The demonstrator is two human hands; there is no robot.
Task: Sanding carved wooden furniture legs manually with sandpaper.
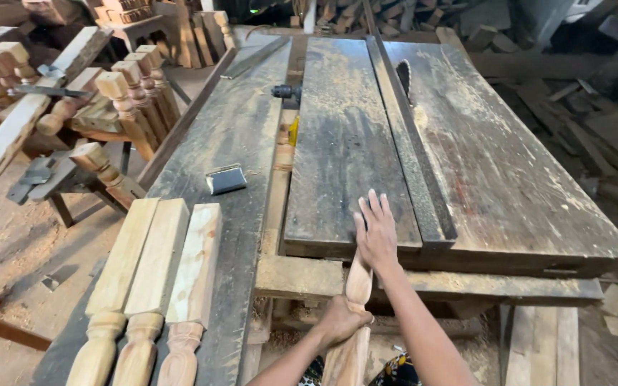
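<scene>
A turned wooden leg [355, 314] sticks up over the near edge of the saw bench [337, 143], its top end lying on the dark board. The left hand [339, 320] is clenched around the narrow turned waist; the right hand [375, 232] lies flat and spread over the top end, gripping nothing. It looks stiff, solid and fairly weighty, and that waist seems the natural hold. Three more turned legs [153, 286] lie by the near left corner, with the saw blade [403, 75] toward the far edge.

dusty workshop, sawdust-strewn floor [16, 243], worn saw table [509, 186], stacked timber [395, 14] behind
</scene>
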